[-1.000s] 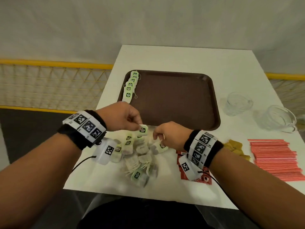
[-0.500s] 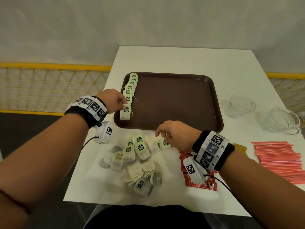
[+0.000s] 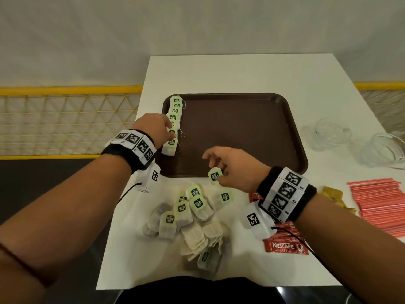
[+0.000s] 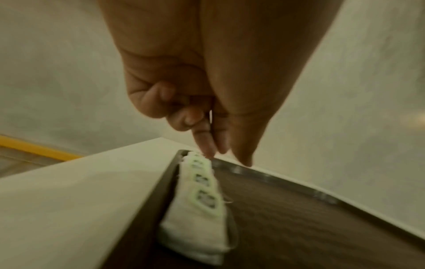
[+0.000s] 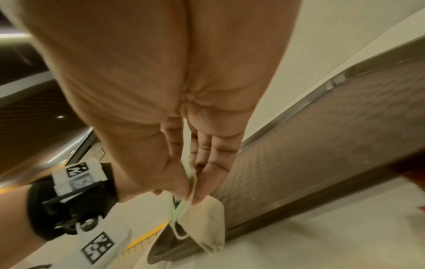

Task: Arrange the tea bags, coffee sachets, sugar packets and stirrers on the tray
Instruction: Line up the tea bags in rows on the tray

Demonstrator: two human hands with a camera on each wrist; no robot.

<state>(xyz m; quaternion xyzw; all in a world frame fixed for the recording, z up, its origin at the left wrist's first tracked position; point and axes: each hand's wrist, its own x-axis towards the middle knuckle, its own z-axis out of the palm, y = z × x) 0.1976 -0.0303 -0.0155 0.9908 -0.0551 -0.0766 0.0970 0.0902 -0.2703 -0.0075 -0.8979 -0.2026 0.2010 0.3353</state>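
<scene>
A brown tray (image 3: 241, 132) lies mid-table with a row of green-tagged tea bags (image 3: 175, 115) down its left edge. My left hand (image 3: 172, 136) hovers over the near part of that row (image 4: 202, 200). Its thumb and forefinger (image 4: 207, 145) point down at the row and hold nothing. My right hand (image 3: 219, 174) pinches one tea bag (image 3: 215, 177) by its tag just above the tray's front rim. In the right wrist view the bag (image 5: 207, 227) dangles below the fingertips (image 5: 200, 193). A loose pile of tea bags (image 3: 192, 216) lies in front of the tray.
Red coffee sachets (image 3: 285, 244) lie under my right wrist. Yellow-brown sugar packets (image 3: 333, 194) and a stack of red stirrers (image 3: 381, 202) lie to the right. Two clear glasses (image 3: 331, 134) (image 3: 385, 150) stand right of the tray. A yellow railing runs behind the table's left side.
My left hand carried a tea bag from the pile to the near end of the row and let go. My right hand lifted another tea bag off the pile toward the tray.
</scene>
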